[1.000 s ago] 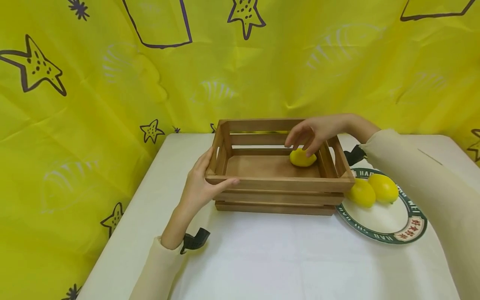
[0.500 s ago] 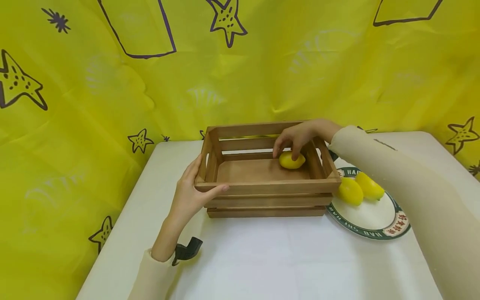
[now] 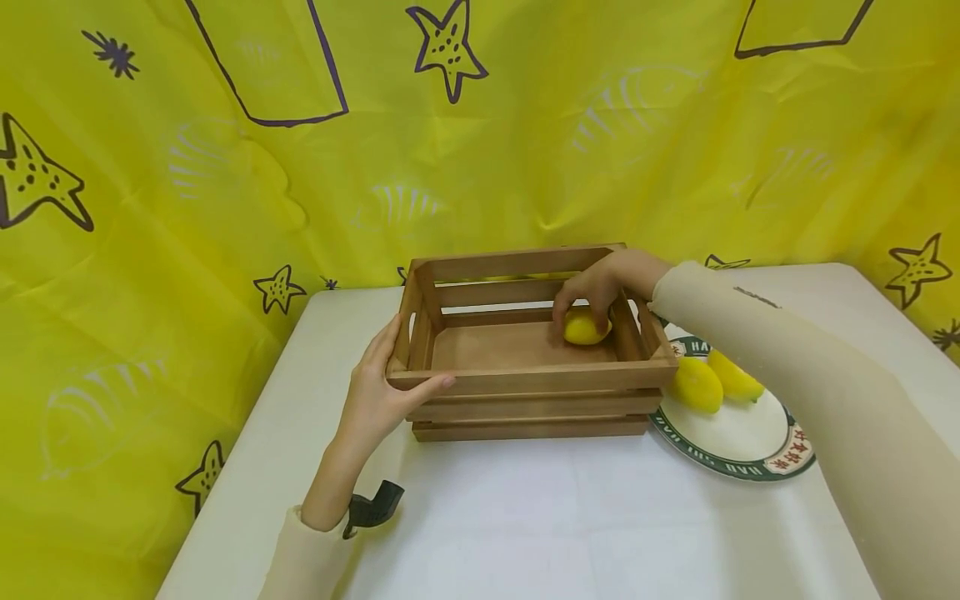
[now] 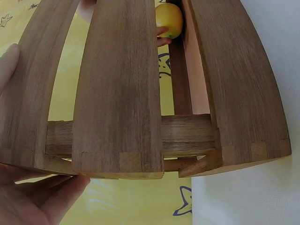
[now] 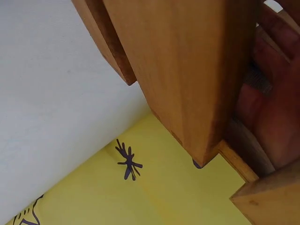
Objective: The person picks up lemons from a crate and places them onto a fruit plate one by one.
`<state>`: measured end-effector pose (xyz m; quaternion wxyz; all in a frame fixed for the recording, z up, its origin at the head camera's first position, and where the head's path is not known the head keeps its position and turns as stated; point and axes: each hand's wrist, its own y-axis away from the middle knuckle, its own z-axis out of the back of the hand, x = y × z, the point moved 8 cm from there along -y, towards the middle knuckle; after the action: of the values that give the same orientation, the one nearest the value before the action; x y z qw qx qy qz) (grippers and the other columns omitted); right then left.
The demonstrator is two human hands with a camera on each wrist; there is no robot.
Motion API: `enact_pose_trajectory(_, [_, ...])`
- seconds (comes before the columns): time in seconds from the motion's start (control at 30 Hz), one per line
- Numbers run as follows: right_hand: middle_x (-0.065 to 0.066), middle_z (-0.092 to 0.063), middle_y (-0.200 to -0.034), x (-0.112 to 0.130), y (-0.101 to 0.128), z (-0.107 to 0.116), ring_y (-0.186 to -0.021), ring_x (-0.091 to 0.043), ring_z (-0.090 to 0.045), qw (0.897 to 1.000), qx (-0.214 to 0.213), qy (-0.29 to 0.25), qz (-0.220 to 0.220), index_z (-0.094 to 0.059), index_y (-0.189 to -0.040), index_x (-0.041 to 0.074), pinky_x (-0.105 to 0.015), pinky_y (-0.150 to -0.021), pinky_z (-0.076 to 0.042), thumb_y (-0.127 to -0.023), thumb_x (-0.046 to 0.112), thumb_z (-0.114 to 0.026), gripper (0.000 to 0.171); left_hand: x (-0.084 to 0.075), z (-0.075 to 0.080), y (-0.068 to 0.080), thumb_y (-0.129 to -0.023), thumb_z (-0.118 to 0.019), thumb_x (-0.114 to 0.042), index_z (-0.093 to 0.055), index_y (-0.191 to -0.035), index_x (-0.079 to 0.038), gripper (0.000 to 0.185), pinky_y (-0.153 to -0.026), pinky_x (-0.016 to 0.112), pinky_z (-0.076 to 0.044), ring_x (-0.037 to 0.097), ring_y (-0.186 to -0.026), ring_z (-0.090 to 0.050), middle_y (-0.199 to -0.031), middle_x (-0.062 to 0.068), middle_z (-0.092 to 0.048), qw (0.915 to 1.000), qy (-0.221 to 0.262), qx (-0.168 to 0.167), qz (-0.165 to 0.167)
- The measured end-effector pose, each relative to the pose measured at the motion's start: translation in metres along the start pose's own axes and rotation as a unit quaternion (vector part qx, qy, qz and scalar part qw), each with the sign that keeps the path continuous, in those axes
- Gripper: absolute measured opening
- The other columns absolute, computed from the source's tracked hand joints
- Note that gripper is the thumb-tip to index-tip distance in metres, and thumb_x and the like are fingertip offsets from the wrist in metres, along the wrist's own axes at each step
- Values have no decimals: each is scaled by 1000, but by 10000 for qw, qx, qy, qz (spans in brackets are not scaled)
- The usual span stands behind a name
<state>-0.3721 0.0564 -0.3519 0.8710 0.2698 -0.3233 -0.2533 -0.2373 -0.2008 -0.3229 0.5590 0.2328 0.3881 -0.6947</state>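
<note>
My right hand [image 3: 600,287] curls its fingers over the lemon [image 3: 585,329], low in the wooden crate [image 3: 525,379] at its far right corner. My left hand [image 3: 382,392] clasps the crate's near left corner. I'd let go gently so the lemon doesn't roll.

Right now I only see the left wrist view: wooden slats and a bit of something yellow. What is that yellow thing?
Observer: A lemon lying inside the wooden crate, with the right hand curled over it.
Operator: Are there more lemons?
Observer: Two more lie on a green-rimmed plate to the right of the crate.
Operator: What is the left hand doing?
Observer: The left hand grips the crate's near left corner, thumb along the front rim.
</note>
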Motion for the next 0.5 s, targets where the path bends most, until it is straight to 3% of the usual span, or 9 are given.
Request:
enact_pose_trajectory(0.37, [-6, -53, -127, -3, -2, -10, -114, -26, -43, 9977, 432, 318, -407, -63, -124, 14, -47, -105, -35, -79, 2, -79, 49, -1, 0, -1, -73, -87, -34, -26, -156, -19, 105, -109, 61, -32, 34, -143, -29, -156, 10, -31, 10000, 0, 0, -35])
enact_pose_trajectory(0.5, [-5, -52, -121, -2, -3, -12, -108, -24, -44, 9976, 495, 227, -428, -62, -117, 14, -40, -94, -41, -80, 3, -78, 42, -2, 0, -1, -72, -88, -33, -26, -156, -18, 105, -109, 61, -32, 34, -143, -29, -156, 10, -31, 10000, 16, 4, -57])
